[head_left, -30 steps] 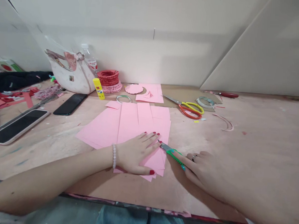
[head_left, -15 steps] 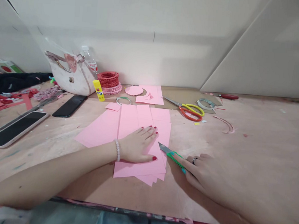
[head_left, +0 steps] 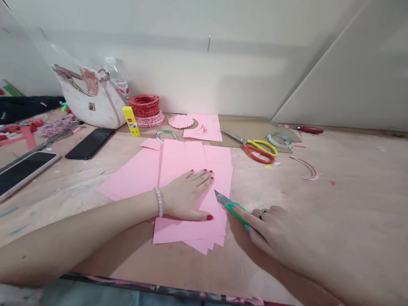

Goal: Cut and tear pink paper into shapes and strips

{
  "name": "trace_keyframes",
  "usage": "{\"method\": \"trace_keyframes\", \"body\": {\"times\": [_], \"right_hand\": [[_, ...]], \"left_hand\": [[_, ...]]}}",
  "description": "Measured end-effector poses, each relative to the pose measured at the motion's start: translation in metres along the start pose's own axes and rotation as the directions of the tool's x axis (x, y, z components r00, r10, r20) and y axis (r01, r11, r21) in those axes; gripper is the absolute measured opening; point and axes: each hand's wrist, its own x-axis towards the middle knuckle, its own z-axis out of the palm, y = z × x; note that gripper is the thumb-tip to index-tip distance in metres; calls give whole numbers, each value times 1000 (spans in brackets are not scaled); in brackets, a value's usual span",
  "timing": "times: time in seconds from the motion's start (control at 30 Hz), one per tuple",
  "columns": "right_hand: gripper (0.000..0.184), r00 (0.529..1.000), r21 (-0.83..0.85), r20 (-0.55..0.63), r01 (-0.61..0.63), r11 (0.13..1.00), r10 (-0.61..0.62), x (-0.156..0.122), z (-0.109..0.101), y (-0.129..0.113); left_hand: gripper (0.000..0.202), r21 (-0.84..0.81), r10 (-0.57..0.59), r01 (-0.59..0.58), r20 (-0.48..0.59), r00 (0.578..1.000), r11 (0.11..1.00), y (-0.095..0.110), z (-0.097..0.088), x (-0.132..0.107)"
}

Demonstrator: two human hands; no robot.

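My left hand [head_left: 187,196] lies flat with fingers spread on a stack of pink paper sheets [head_left: 180,226] in the middle of the wooden table [head_left: 344,191]. A bead bracelet circles its wrist. My right hand [head_left: 275,228] grips a green utility knife [head_left: 233,208] just right of the stack. The blade tip touches the paper's right edge near my left fingertips. More pink strips [head_left: 132,178] fan out behind the stack.
Orange and yellow scissors [head_left: 260,150], tape rolls [head_left: 280,138] and a red cutter [head_left: 308,129] lie at the back right. A yellow glue stick [head_left: 131,121], red paper rings [head_left: 144,108], a white handbag [head_left: 89,98] and two phones [head_left: 14,174] sit at the left.
My left hand has slid a little away from me up the pink stack, uncovering its near end. The knife and my right hand have barely shifted.
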Motion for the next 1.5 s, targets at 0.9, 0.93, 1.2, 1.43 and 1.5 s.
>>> {"method": "trace_keyframes", "body": {"times": [0.9, 0.93, 1.2, 1.43, 1.5], "right_hand": [[48, 998, 23, 60, -33, 999, 32, 14, 6, 7], [48, 997, 22, 65, -32, 999, 30, 15, 5, 7], [46, 990, 8, 120, -73, 997, 71, 16, 3, 12], [47, 995, 50, 83, -57, 997, 53, 19, 12, 14], [45, 994, 47, 93, -60, 997, 56, 18, 12, 15]], "left_hand": [[101, -28, -49, 49, 25, 998, 998, 4, -3, -1], [101, -27, -50, 51, 28, 998, 998, 4, -4, -1], [101, -23, -48, 48, 19, 999, 999, 3, -1, 0], [100, -6, -47, 48, 9, 999, 999, 3, -1, -1], [99, -6, -46, 46, 8, 999, 999, 3, -1, -1]]}}
